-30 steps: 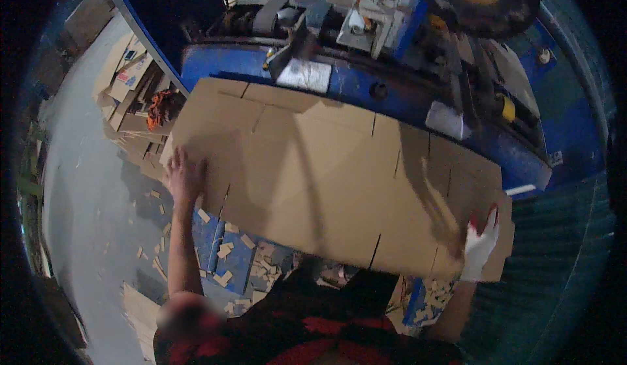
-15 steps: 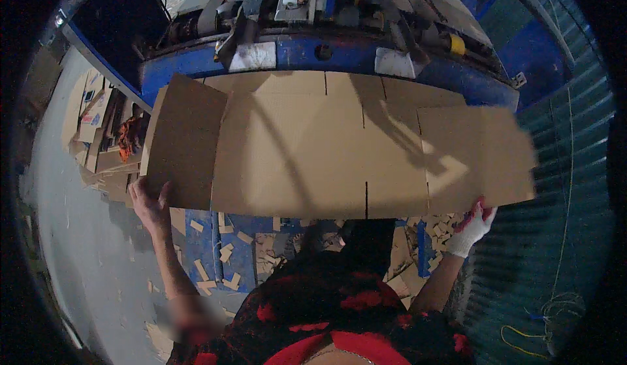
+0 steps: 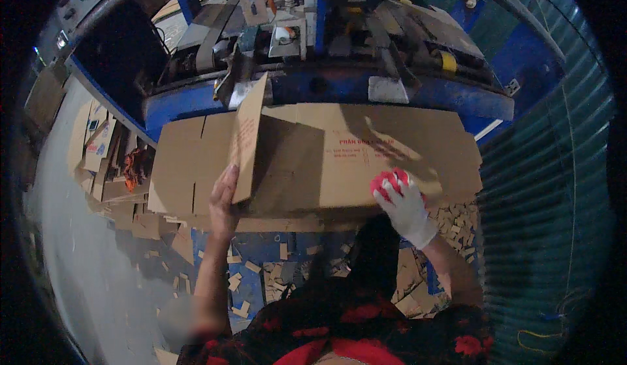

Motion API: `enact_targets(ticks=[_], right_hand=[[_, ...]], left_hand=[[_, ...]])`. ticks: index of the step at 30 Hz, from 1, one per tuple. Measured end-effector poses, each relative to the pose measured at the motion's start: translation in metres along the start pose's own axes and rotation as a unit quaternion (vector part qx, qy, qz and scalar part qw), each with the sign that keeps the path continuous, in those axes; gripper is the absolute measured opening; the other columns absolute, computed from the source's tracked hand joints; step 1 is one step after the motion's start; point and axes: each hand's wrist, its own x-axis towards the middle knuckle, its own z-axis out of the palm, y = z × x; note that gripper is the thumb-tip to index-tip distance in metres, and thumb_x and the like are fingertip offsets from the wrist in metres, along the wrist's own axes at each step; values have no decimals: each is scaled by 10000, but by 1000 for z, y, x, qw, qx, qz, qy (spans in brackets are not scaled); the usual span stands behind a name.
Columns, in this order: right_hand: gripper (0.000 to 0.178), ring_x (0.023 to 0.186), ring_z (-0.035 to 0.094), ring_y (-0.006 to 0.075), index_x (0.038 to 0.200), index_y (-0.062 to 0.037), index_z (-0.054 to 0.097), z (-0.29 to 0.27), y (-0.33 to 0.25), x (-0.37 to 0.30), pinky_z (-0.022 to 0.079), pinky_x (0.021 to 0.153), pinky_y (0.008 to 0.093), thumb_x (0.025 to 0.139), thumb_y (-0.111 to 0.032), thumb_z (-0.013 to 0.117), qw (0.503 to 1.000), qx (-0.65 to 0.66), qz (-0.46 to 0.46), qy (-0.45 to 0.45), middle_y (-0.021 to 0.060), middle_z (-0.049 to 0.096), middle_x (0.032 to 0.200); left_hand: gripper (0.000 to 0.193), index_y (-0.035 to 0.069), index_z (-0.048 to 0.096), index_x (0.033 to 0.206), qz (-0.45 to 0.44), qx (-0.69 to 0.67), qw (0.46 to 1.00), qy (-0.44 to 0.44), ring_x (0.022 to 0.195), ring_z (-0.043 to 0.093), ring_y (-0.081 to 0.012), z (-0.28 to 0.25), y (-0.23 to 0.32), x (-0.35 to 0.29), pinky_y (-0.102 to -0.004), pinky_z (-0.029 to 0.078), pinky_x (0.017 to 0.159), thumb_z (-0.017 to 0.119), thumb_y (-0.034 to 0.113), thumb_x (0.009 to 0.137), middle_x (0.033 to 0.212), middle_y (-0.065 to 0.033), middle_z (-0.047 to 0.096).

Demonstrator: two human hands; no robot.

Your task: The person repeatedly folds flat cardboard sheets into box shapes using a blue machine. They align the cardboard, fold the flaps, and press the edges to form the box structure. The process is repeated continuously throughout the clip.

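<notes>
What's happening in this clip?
A person's bare left hand grips a raised panel of a cardboard sheet before a blue machine. The gloved right hand is at the cardboard's near edge, toward its right. The panel stands tilted up, and cardboard scraps lie scattered below.

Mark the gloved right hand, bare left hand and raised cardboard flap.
Right hand (image 3: 403, 205), head view: back of the glove.
Left hand (image 3: 225, 192), head view: mid-hand.
Cardboard flap (image 3: 249, 143), head view: printed face.

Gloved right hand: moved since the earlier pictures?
Yes: the right hand has moved left, farther from the green corrugated wall at the right.
</notes>
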Motion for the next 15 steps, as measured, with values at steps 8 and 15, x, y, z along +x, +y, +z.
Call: enact_targets(ticks=[8, 15], right_hand=[[393, 1145, 526, 326, 1172, -122, 623, 70, 72, 87, 423, 1004, 448, 787, -110, 546, 996, 5, 9, 86, 111, 565, 1228], [532, 1175, 522, 307, 1308, -167, 512, 119, 174, 214, 408, 980, 503, 789, -64, 558, 995, -89, 35, 25, 64, 523, 1324]], left_hand=[[497, 57, 492, 1330, 42, 57, 997, -3, 1250, 473, -352, 45, -70, 99, -417, 406, 1024, 533, 49, 835, 1325, -174, 521], [458, 61, 423, 1318, -31, 288, 957, -31, 1088, 502, -417, 122, -120, 223, -500, 426, 934, 540, 157, 886, 1205, -193, 484]])
